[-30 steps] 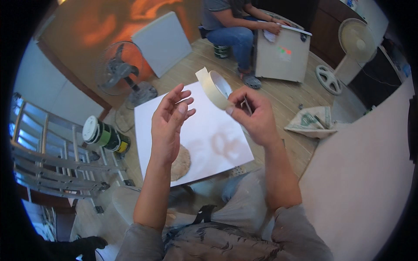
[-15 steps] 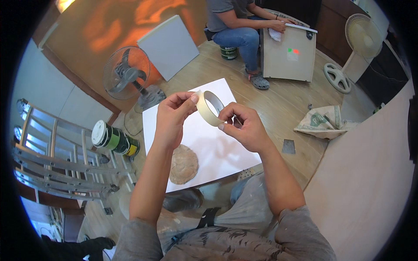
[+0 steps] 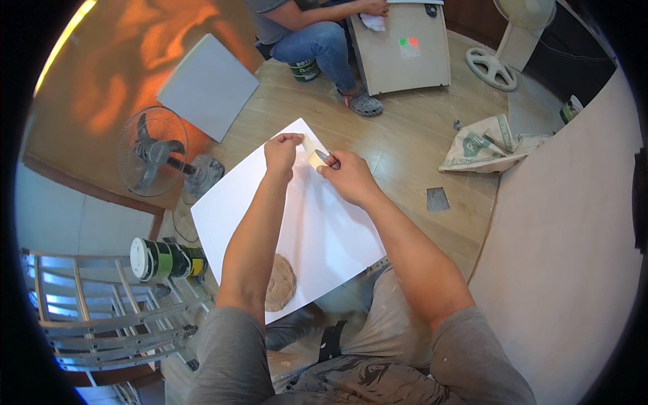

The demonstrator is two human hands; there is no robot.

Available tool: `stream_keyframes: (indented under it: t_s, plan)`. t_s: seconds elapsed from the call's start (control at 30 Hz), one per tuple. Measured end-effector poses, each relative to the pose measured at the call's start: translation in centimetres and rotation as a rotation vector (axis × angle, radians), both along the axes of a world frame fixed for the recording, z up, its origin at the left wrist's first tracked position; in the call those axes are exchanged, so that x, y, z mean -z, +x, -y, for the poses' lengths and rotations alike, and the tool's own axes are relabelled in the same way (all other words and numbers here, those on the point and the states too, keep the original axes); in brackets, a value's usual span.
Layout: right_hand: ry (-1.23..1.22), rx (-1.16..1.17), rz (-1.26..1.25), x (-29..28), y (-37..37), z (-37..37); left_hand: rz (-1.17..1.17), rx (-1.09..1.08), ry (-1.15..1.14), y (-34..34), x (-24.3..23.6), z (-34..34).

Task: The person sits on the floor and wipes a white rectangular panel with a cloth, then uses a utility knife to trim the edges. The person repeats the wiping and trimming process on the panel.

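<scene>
Over the far corner of a white board, my right hand grips a roll of cream masking tape. A short strip of tape runs from the roll to my left hand, whose fingers pinch its end. Whether the strip touches the board's edge, I cannot tell. Nearer to me, a round brown pad-like piece lies on the board, partly hidden by my left forearm.
To the left are a standing fan, a paint bucket and a metal ladder. Ahead, a co-worker sits by a pale cabinet, cloth in hand. A sack lies right, near a pale panel.
Both hands have moved forward and down toward the board's far corner. The tape roll has turned, and a strip now shows between the hands. My view has shifted as well.
</scene>
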State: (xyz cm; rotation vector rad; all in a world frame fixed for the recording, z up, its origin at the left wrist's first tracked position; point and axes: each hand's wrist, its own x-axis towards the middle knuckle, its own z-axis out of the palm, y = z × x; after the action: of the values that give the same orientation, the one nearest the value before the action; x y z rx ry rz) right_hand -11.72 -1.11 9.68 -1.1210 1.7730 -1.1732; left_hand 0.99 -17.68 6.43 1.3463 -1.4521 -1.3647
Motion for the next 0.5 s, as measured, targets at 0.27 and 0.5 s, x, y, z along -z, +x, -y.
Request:
stream_keyframes:
  t_s: [0.27,0.5]
  plan:
    - [0.138,-0.058,0.016,-3.2,0.6,-0.7,0.082,-0.12,-0.005,0.7,5.1,8.7]
    - [0.263,-0.164,-0.06,-4.9,-0.2,-0.3,0.279,-0.074,-0.238,-0.9,6.9,10.2]
